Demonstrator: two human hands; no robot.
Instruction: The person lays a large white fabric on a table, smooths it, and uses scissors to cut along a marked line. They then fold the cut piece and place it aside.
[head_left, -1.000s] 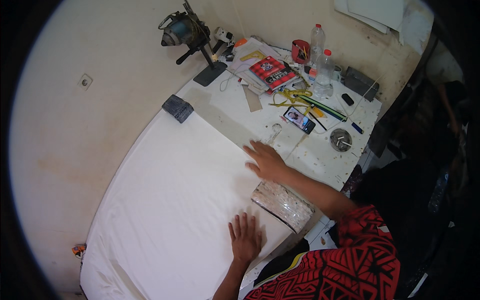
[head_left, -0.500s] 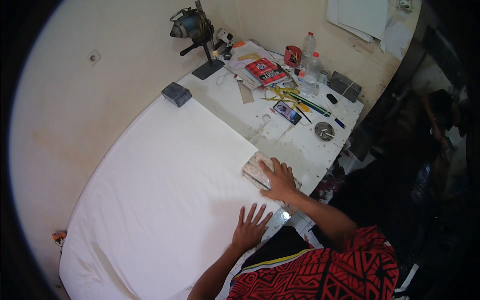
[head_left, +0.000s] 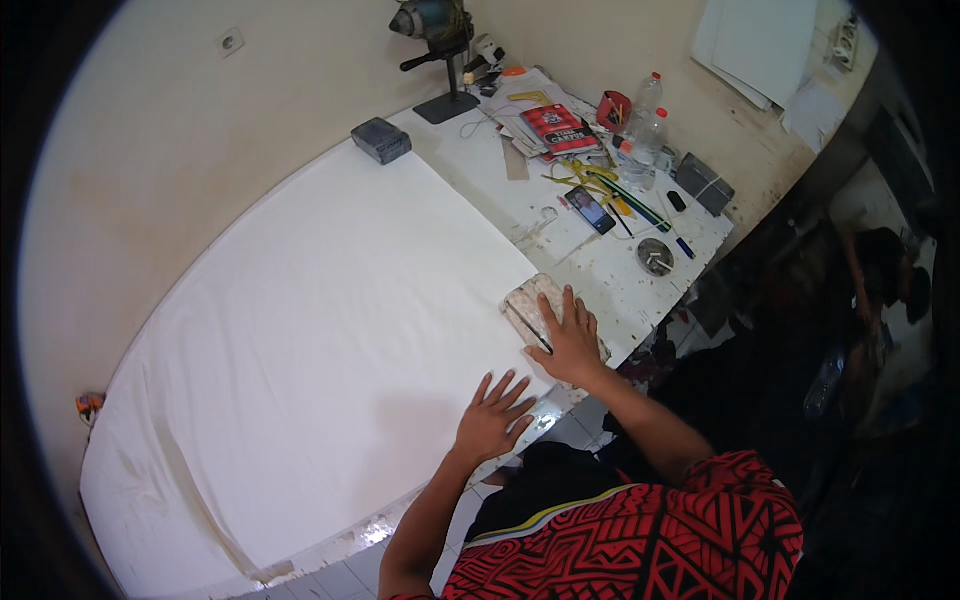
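A large white cloth [head_left: 300, 320] lies spread over the table, with a few soft wrinkles and a longer fold near its left end. My right hand [head_left: 572, 345] rests on a pale, mottled block [head_left: 524, 304] at the cloth's right corner, fingers spread across its top. Part of the block is hidden under the palm. Flat on the cloth near the front edge is my left hand [head_left: 488, 420], fingers apart and holding nothing. A dark grey block [head_left: 382, 141] weighs on the cloth's far corner.
On the table's right part are a cutting machine [head_left: 440, 60] on a stand, a red book [head_left: 560, 130], a phone [head_left: 590, 210], an ashtray [head_left: 656, 257], plastic bottles [head_left: 641, 150], a yellow tape measure [head_left: 578, 172] and a grey tied block [head_left: 706, 183]. A wall stands behind.
The view has shifted, so the table appears higher and more of its front edge shows. My left hand has slid a little left over the cloth; my right hand stays on the block.
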